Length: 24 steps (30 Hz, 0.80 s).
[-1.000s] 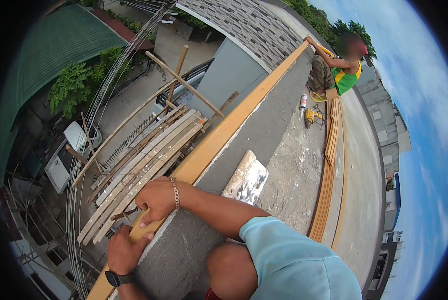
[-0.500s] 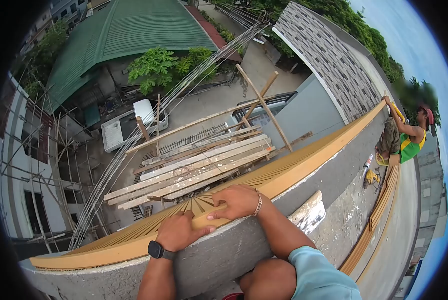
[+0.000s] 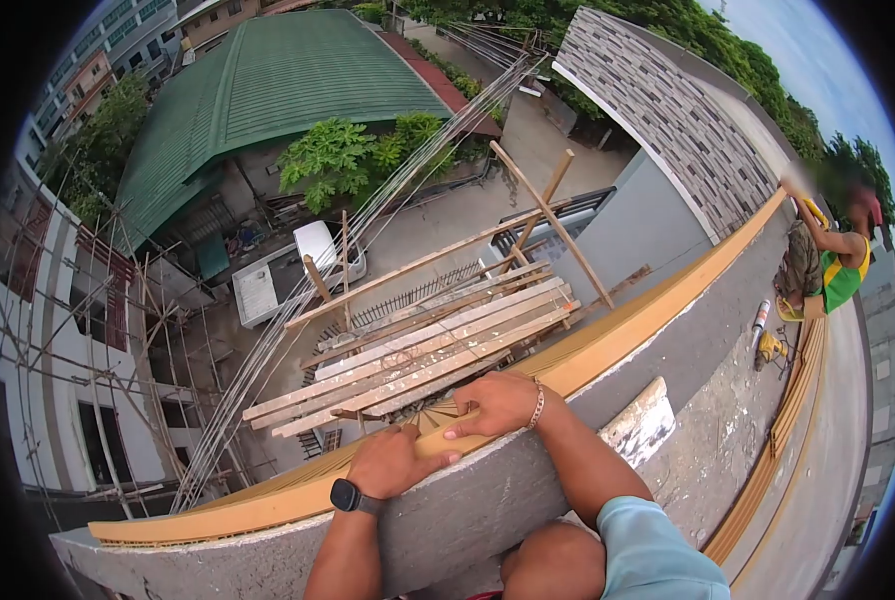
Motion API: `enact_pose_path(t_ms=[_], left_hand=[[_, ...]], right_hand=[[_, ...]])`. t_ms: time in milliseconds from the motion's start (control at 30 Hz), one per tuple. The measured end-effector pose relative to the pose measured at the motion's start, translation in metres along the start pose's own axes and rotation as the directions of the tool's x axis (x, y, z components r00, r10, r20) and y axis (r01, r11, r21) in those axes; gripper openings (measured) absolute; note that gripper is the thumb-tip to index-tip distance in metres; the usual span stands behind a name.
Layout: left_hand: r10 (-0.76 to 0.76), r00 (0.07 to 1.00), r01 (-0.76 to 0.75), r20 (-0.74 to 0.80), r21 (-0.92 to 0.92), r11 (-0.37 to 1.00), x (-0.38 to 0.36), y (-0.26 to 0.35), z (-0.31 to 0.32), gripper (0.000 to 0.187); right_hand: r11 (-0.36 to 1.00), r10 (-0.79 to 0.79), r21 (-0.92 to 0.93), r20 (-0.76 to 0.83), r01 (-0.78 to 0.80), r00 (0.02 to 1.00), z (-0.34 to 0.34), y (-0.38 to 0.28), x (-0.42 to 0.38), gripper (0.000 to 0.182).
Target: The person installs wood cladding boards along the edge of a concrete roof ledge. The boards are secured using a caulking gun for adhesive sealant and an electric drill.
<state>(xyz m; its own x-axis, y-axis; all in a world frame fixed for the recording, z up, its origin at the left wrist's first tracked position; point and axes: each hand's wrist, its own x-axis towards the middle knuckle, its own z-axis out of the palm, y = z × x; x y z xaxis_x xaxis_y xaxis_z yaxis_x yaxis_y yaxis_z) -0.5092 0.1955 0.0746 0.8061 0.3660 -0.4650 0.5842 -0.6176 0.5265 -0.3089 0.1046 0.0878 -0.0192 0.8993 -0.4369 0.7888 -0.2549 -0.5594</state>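
A long tan slatted panel lies along the outer edge of a grey concrete ledge. My left hand, with a dark watch at its wrist, grips the panel's edge near the middle, its thumb on the near side. Just right of it, my right hand, with a bracelet, is curled over the same edge, fingers on the far side. At the panel's far right end crouches a co-worker in a green and yellow top, whose hands are at that end.
On the ledge's right are a white-stained board, a yellow power tool, a tube and long tan strips. Beyond the edge, well below, are planks, a white truck and wires. Bamboo scaffolding stands left.
The whole view has shifted, so the scene sits further right and slightly lower. Both hands keep their hold on the panel's edge. The co-worker remains at the far end.
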Motion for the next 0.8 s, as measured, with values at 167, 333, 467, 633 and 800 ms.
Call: enact_pose_path(t_ms=[167, 333, 467, 633, 800], left_hand=[[-0.024, 0.998, 0.024, 0.057, 0.000, 1.000, 0.0001, 0.0015, -0.0026, 0.081], [-0.001, 0.999, 0.000, 0.035, 0.017, 1.000, 0.0016, -0.0019, 0.0010, 0.081], [0.012, 0.998, -0.013, 0.056, 0.011, 1.000, 0.0008, 0.0004, -0.0030, 0.081], [-0.003, 0.997, 0.003, 0.075, -0.006, 1.000, 0.0015, -0.0026, 0.0012, 0.081], [-0.013, 0.993, 0.014, 0.120, -0.006, 1.000, 0.0009, 0.0007, -0.0053, 0.084]], right_hand=[[1.000, 0.029, 0.011, 0.024, -0.029, 0.999, 0.0019, 0.0027, 0.0017, 0.052], [0.998, 0.055, 0.013, 0.016, -0.055, 0.998, 0.0057, 0.0064, 0.0037, 0.052], [0.998, 0.062, 0.026, 0.024, -0.063, 0.998, 0.0037, 0.0052, 0.0038, 0.052], [0.997, 0.076, 0.019, 0.032, -0.076, 0.997, 0.0010, -0.0007, 0.0012, 0.054], [0.996, 0.083, 0.013, 0.034, -0.083, 0.996, -0.0010, -0.0014, 0.0022, 0.055]])
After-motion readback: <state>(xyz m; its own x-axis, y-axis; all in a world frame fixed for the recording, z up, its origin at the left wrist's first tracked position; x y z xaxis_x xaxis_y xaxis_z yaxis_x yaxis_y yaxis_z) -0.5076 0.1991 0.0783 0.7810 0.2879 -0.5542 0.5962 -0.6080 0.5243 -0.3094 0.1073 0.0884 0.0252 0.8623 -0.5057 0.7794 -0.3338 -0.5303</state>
